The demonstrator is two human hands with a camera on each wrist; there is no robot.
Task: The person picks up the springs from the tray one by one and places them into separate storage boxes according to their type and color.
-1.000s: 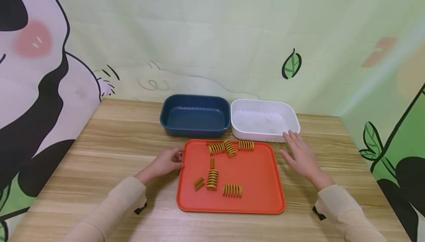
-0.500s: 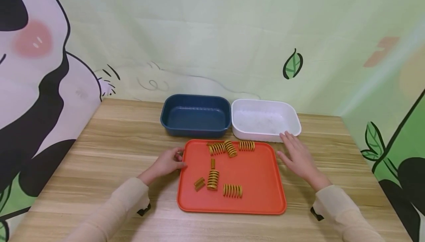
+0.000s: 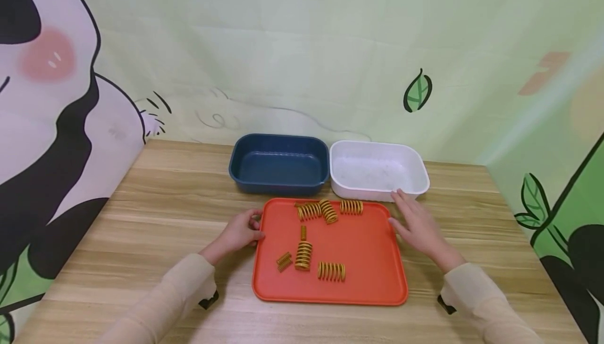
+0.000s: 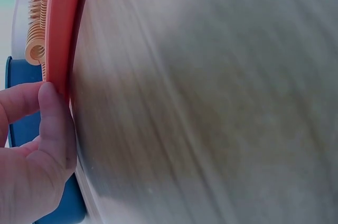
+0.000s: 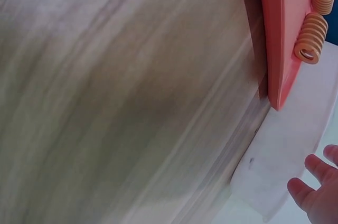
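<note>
In the head view an orange-red tray [image 3: 368, 260] lies on the wooden table, bearing several yellow coil springs. Three thick springs, among them one spring [image 3: 351, 207], sit along its far edge. A thick spring [image 3: 304, 256] stands lengthwise nearer the front, in line with a thin spring [image 3: 303, 233]. Small thin springs [image 3: 284, 261] lie to its left, another thick spring [image 3: 332, 271] to its right. My left hand [image 3: 239, 229] holds the tray's left rim between thumb and curled fingers. My right hand [image 3: 417, 226], fingers extended, is by the tray's upper right corner, holding nothing.
A dark blue bin [image 3: 278, 184] and a white bin [image 3: 358, 192] stand side by side behind the tray, against a printed cloth backdrop [image 3: 302, 71]. Wooden tabletop [image 3: 179, 202] shows on both sides of the tray.
My right hand has shifted left, away from the white bin's right corner and closer to the tray. My left hand has edged slightly right at the rim. The springs keep their places.
</note>
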